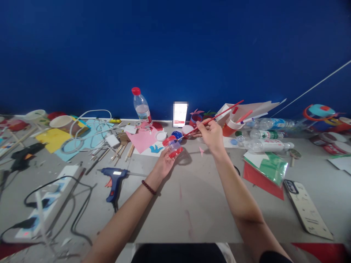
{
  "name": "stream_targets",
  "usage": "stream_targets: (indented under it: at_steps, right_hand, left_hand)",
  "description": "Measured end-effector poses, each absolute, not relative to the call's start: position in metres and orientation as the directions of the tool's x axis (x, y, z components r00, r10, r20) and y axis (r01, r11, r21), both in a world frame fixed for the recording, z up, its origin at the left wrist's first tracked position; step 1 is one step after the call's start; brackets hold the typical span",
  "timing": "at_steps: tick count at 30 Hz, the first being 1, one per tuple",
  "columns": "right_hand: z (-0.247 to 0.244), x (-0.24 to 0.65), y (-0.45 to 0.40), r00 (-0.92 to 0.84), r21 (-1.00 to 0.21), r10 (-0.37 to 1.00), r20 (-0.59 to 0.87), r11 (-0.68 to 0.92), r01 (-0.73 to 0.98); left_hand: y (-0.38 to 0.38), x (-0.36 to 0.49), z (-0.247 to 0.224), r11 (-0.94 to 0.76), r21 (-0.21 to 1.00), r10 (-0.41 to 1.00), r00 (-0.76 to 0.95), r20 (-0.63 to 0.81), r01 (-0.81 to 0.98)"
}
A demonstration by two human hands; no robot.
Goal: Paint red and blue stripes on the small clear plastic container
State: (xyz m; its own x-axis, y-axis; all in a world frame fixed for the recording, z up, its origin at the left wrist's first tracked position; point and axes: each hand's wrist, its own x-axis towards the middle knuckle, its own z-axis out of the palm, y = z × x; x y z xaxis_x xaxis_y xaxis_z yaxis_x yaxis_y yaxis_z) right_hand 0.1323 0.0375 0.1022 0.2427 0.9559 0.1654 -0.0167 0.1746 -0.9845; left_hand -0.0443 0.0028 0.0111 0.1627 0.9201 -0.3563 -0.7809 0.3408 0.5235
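My left hand (pixel 163 164) is closed around a see-through plastic piece, seemingly cut from a bottle (pixel 173 147), with red paint at both ends. A long red paintbrush (pixel 226 112) is pinched in my right hand (pixel 211 134), its handle slanting up to the right. The brush tip reaches the upper edge of the plastic piece; whether it touches is too small to tell. Just behind stands a small pot of blue paint (pixel 177 136). A white round lid (pixel 161 136) and blue leaf-like paper cutouts (pixel 156 148) lie to the left, beside pink paper (pixel 142 138).
A blue glue gun (pixel 115 179) and a power strip (pixel 51 201) with tangled cords lie left. A red-capped bottle (pixel 142 106) and a lit phone (pixel 180 114) stand at the back. Right are paper cups (pixel 230 127), plastic bottles (pixel 267 145) and another phone (pixel 308 208).
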Motion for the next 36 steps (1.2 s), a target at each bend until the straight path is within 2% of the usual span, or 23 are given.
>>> stream_targets:
  at_steps: [10,18,22,36]
  right_hand:
    - [0.103,0.133,0.032,0.285,-0.95,0.91,0.302,0.262,0.17]
    - [0.117,0.117,0.01,0.194,-0.814,0.83,0.523,0.419,0.402]
    - [0.123,0.114,0.003,0.183,-0.752,0.786,0.591,0.454,0.477]
    - [0.125,0.105,-0.006,0.132,-0.794,0.828,0.545,0.458,0.401]
  left_hand:
    - [0.003,-0.047,0.008,0.365,0.518,0.914,0.19,-0.36,-0.774]
    - [0.005,-0.045,-0.001,0.35,0.55,0.921,0.173,-0.348,-0.759]
    - [0.004,-0.044,-0.002,0.344,0.582,0.935,0.214,-0.282,-0.737]
    - [0.005,-0.042,-0.001,0.359,0.569,0.923,0.19,-0.335,-0.74]
